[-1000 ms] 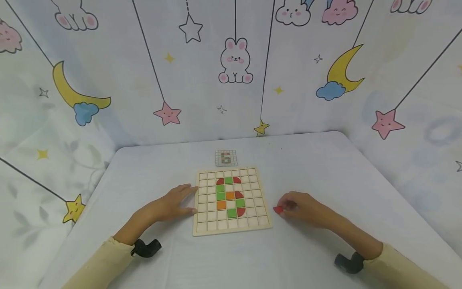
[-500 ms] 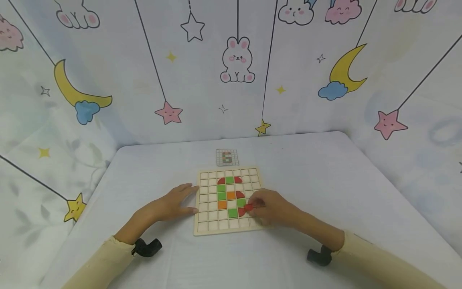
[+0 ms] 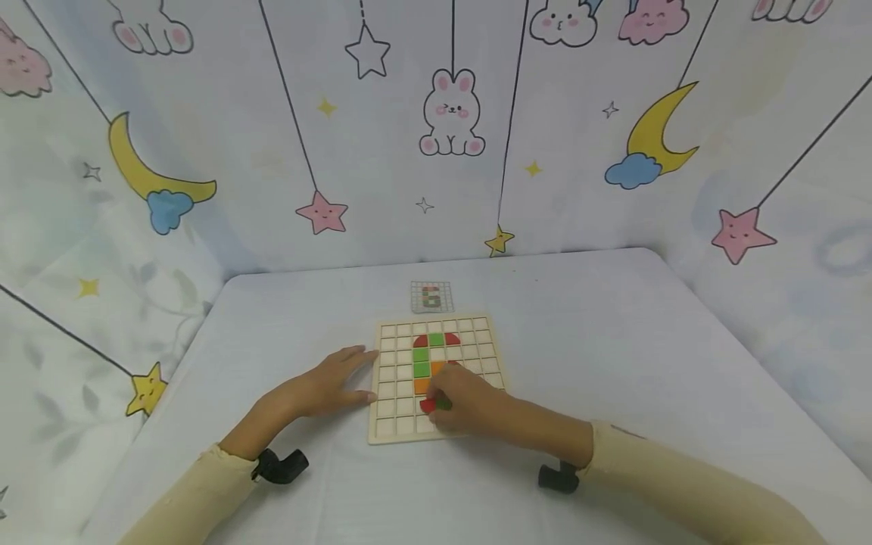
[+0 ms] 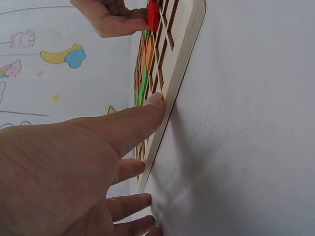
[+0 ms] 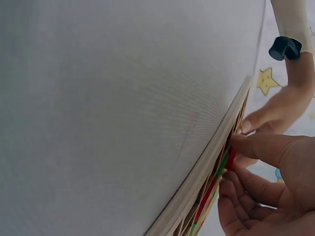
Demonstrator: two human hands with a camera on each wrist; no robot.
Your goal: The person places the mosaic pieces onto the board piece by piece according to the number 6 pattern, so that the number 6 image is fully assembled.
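A wooden grid board [image 3: 395, 433] lies on the table, holding green, orange and red tiles that form a figure. Over its lower middle, my right hand [image 3: 470, 400] pinches a red tile [image 3: 428, 406] with rounded edge between thumb and fingers; in the right wrist view this red tile [image 5: 231, 158] is right at the grid. Some tiles on the board's right are hidden under the hand. My left hand [image 3: 332, 384] rests against the board's left edge, its fingers extended. In the left wrist view the thumb [image 4: 142, 118] touches the board's rim.
Behind the board lies a small clear card [image 3: 431, 297] with a grid and a coloured figure on it. White cloth covers the table [image 3: 579, 325]. A printed curtain [image 3: 381, 151] stands behind and at both sides.
My right hand has moved left from beside the board to over its lower middle, carrying the red tile. The left hand stays at the left edge. The head view has shifted slightly.
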